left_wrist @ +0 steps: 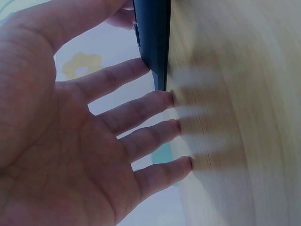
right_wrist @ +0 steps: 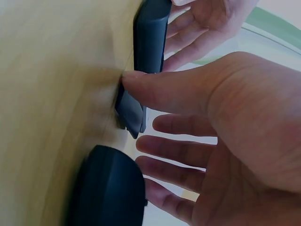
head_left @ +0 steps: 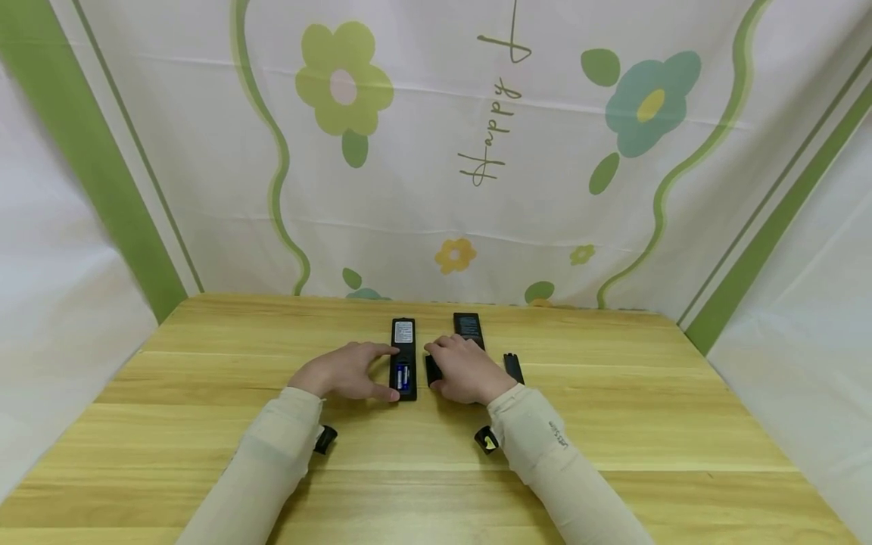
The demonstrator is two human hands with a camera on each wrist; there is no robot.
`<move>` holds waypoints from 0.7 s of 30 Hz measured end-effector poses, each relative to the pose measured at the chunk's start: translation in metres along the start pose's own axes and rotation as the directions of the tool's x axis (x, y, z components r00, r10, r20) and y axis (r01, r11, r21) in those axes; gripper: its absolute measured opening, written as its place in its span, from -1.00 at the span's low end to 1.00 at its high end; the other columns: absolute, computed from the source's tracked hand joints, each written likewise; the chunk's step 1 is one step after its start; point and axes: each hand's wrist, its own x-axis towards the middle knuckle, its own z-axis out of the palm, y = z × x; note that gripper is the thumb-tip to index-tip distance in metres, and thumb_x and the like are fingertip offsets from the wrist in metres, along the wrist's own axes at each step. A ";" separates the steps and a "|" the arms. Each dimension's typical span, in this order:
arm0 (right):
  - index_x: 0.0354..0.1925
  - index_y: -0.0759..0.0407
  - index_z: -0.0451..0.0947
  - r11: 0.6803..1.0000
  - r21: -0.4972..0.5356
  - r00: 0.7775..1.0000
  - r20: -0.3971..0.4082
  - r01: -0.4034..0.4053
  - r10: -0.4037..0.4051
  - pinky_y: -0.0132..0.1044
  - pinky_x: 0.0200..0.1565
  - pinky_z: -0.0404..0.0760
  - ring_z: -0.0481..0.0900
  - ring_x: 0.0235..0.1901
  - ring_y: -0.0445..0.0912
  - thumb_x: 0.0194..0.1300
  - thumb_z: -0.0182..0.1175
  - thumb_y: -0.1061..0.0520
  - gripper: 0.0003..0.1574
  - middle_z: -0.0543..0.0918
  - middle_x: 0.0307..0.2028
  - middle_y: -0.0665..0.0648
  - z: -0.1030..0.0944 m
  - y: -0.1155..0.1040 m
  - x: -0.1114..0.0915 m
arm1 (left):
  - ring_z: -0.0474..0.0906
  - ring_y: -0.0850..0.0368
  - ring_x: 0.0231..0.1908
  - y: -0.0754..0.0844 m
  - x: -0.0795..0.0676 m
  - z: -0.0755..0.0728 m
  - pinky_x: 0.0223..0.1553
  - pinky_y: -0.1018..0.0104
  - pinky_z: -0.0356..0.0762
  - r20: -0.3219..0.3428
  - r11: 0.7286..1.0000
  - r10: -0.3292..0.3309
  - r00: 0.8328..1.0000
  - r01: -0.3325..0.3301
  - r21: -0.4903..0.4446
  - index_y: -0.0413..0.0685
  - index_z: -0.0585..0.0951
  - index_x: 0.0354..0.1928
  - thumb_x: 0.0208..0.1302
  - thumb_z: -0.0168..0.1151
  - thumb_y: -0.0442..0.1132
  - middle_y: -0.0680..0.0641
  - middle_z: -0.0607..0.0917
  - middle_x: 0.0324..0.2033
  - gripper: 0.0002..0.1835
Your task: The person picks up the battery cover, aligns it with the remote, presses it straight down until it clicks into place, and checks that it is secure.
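Note:
A black remote control [head_left: 404, 352] lies back side up, its battery compartment uncovered and two blue-and-silver batteries [head_left: 403, 377] inside. At its left edge is my left hand [head_left: 347, 371], thumb and index finger touching the side, the other fingers extended with their tips at the tabletop in the left wrist view. My right hand [head_left: 470, 371] pinches a small black battery cover [right_wrist: 130, 110] just right of that remote; the thumb lies on it in the right wrist view. Partly under the right hand is a second black remote [head_left: 468, 324], its lower part hidden.
Another black battery cover [head_left: 513, 368] lies right of the right hand. Everything rests on a wooden table [head_left: 395, 484]. A white curtain [head_left: 422, 189] with printed flowers hangs along the table's back edge. Wrist cameras [head_left: 487, 439] sit below both wrists.

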 end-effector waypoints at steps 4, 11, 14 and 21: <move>0.37 0.19 0.45 1.000 -0.021 1.000 0.012 0.000 0.001 0.10 0.34 0.35 0.40 0.33 0.15 0.37 0.35 -0.01 -0.30 0.50 0.31 0.23 0.001 -0.001 0.000 | 0.25 -0.25 0.43 0.000 0.000 0.000 0.35 -0.25 0.26 -0.001 1.000 0.004 1.000 -0.004 -0.002 0.00 0.36 0.50 0.19 0.49 0.10 -0.25 0.37 0.43 -0.11; 0.35 0.18 0.48 0.999 -0.041 1.000 0.021 -0.002 0.003 0.09 0.33 0.34 0.41 0.32 0.12 0.39 0.33 -0.02 -0.34 0.53 0.28 0.21 0.003 -0.002 0.001 | 0.25 -0.25 0.43 -0.001 0.000 0.001 0.34 -0.25 0.27 0.004 1.000 0.001 1.000 -0.001 0.002 0.01 0.35 0.50 0.20 0.49 0.11 -0.25 0.37 0.43 -0.12; 0.34 0.17 0.49 0.999 -0.039 1.000 0.020 -0.004 0.005 0.11 0.32 0.32 0.41 0.32 0.12 0.39 0.34 -0.02 -0.35 0.54 0.28 0.20 0.004 -0.002 0.002 | 0.25 -0.25 0.43 -0.001 0.001 0.001 0.34 -0.25 0.27 0.004 1.000 0.000 1.000 0.000 0.004 0.01 0.36 0.50 0.19 0.49 0.11 -0.25 0.37 0.43 -0.11; 0.30 0.16 0.53 0.999 -0.038 1.000 -0.007 0.002 -0.003 0.09 0.26 0.37 0.46 0.25 0.11 0.35 0.38 -0.02 -0.37 0.58 0.21 0.18 0.004 -0.002 0.002 | 0.26 -0.24 0.42 -0.002 0.002 0.001 0.35 -0.24 0.27 0.001 1.000 0.005 1.000 -0.005 0.010 0.01 0.36 0.50 0.18 0.49 0.12 -0.24 0.38 0.42 -0.10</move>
